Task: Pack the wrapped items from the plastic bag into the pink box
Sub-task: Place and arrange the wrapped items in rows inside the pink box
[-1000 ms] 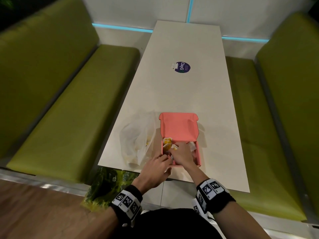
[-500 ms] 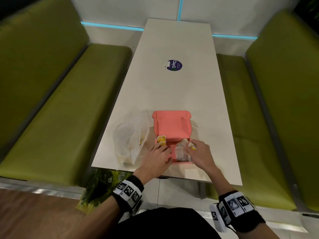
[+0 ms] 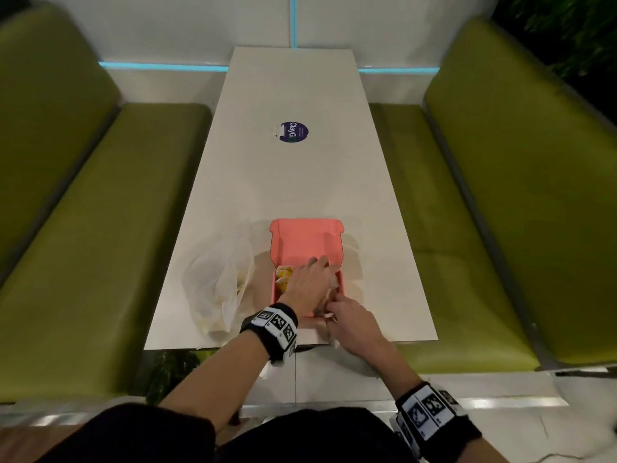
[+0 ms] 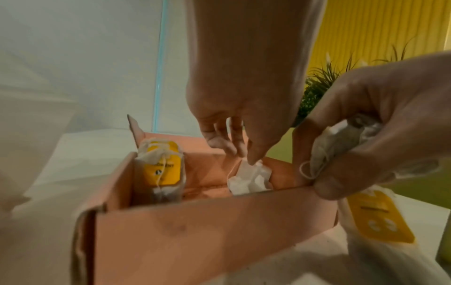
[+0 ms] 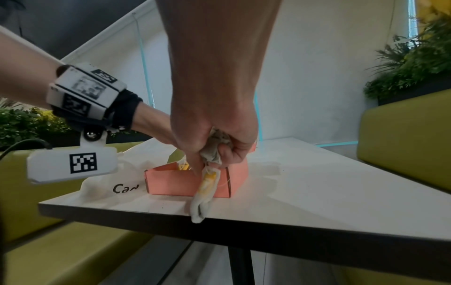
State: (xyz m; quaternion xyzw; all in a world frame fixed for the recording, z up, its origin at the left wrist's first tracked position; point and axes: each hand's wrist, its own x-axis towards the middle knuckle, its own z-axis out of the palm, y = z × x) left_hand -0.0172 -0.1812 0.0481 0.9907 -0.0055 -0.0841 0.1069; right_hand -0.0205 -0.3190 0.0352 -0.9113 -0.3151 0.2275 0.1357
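At the near end of the white table (image 3: 300, 182) we've got the pink box (image 3: 302, 243) sitting with its lid flipped up and back, and the plastic bag (image 3: 217, 282) slumped just to its left with a few more wrapped things showing inside. Our left hand (image 3: 309, 284) is reaching down into the box, fingers (image 4: 253, 154) pointing down and loosely spread, tips touching a white wrapped item (image 4: 249, 179) on the box floor, though we can't really tell if it's pinched or only touched. Against the left wall of the box stands a yellow-labelled packet (image 4: 162, 169), upright. Our right hand (image 3: 354, 324) is at the box's near right corner, fingers curled tight round a crumpled bundle of wrapped items (image 5: 214, 148), with one yellow-labelled piece (image 5: 206, 185) dangling down in front of the box wall. Green bench seats (image 3: 100, 248) run along both sides of the table.
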